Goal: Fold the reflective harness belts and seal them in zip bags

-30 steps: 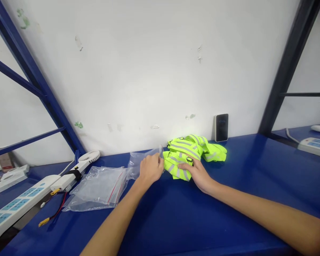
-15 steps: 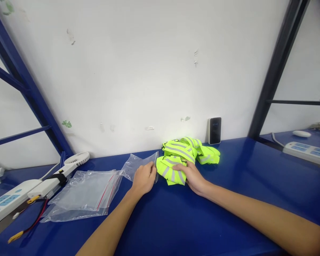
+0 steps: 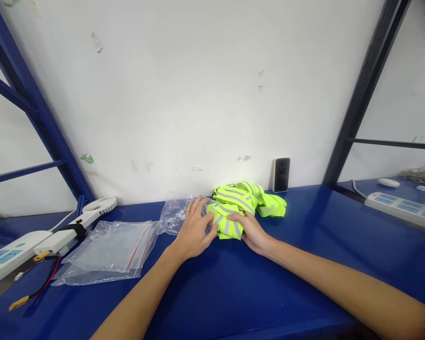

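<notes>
My right hand is closed on a folded neon-yellow reflective vest with grey stripes, its thumb on top and other fingers underneath. The vest's left end meets the mouth of a crumpled clear plastic bag. Over that bag lies my left hand, fingers stretched and apart, with the thumb side touching the vest's left edge. How far the vest sits inside the bag is hidden by this hand. Just behind, a second heap of neon-yellow reflective fabric rests against the wall.
Flat clear zip bags with red seal lines lie left on the blue table. Farther left are a white handheld fan, a power strip and a cable with yellow connectors. A small black-screened device leans against the wall.
My left hand has gone from a closed grip at the bag's edge to spread fingers over the bag. The vest's left end has come against the bag's mouth, and the bag is more crumpled.
</notes>
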Tool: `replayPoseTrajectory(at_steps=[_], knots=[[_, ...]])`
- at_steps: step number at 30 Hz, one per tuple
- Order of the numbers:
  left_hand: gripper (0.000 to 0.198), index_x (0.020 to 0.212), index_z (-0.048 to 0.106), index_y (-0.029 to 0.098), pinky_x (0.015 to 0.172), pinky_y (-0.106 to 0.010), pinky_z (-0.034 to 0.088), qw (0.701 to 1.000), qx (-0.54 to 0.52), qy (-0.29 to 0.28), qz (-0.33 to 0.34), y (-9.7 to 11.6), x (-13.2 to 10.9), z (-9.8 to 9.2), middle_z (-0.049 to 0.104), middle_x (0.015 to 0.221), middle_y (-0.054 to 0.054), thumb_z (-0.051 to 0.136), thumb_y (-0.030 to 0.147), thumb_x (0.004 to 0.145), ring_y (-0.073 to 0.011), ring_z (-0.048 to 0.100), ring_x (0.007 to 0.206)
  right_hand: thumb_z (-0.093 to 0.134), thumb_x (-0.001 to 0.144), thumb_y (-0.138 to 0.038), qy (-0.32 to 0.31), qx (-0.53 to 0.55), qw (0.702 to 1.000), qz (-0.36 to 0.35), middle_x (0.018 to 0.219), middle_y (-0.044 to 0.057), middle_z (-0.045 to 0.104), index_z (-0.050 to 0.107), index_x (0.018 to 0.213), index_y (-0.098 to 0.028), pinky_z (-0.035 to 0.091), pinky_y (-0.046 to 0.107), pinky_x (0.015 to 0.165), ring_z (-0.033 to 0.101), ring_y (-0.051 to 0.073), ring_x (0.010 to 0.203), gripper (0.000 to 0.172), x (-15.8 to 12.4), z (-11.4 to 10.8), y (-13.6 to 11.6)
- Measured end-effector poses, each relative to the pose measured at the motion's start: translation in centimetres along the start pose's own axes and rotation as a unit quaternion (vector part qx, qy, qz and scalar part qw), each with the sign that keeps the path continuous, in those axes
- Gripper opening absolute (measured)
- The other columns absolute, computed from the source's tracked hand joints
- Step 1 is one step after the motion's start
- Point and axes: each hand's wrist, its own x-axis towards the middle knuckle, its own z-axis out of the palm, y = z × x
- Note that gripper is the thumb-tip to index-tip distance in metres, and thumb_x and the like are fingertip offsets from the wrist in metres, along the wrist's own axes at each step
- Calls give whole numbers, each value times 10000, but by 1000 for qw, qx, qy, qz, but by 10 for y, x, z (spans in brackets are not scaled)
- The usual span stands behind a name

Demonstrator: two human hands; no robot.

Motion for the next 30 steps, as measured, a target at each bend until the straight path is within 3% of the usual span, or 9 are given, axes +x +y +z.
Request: replayPoseTrajectory(at_steps=[2,4,7,14,20,25,30], knots=[[138,876,506,199,1165,-561,221,998,-32,-47,8,-2,-2,0,379,1464,-117,516,336,894,-291,270,1427,726,700,-207,7,15,1000,-2,1111,34,724,613,1116,-242,584,382,750,696,280,975,432,1,-1,2],[251,958,486,211,1172,-556,233,995,-52,-88,18,-5,-3,0,369,1480,-127,613,382,827,-286,303,1417,726,708,-214,12,20,1000,-4,1108,36,725,617,1117,-238,578,378,772,692,275,986,424,2,-2,3],[315,1012,476,215,1182,-549,230,993,-44,-107,30,-9,-4,1,335,1511,-133,664,317,781,-285,279,1436,735,706,-219,19,14,1000,-4,1118,40,723,626,1116,-234,572,364,769,690,271,989,424,1,-2,2],[250,1022,551,227,1153,-558,278,995,-21,-83,56,-17,-4,-5,327,1531,-82,621,142,797,-298,157,1478,760,699,-239,2,-5,1000,-13,1173,37,700,567,1249,-272,558,392,823,670,272,1040,584,-6,1,-3],[219,965,607,218,1140,-541,280,996,7,-20,86,-16,-1,-9,399,1485,-98,683,261,764,-319,266,1427,774,676,-209,-20,8,997,-74,1247,25,666,620,1161,-261,489,395,985,582,268,1205,511,-9,4,-5],[427,1183,551,195,1158,-524,240,993,58,24,103,-13,1,-6,457,1442,-141,645,347,795,-312,323,1399,775,702,-204,-62,46,994,-72,1224,24,681,626,1161,-265,474,425,1014,607,274,1176,486,-9,5,-5],[796,1497,241,160,1179,-532,162,987,140,16,79,-15,2,3,316,1556,-131,614,297,807,-339,117,1482,785,699,-212,-83,64,993,-45,1247,38,673,610,1223,-271,510,431,965,631,281,1142,555,-9,6,-5]])
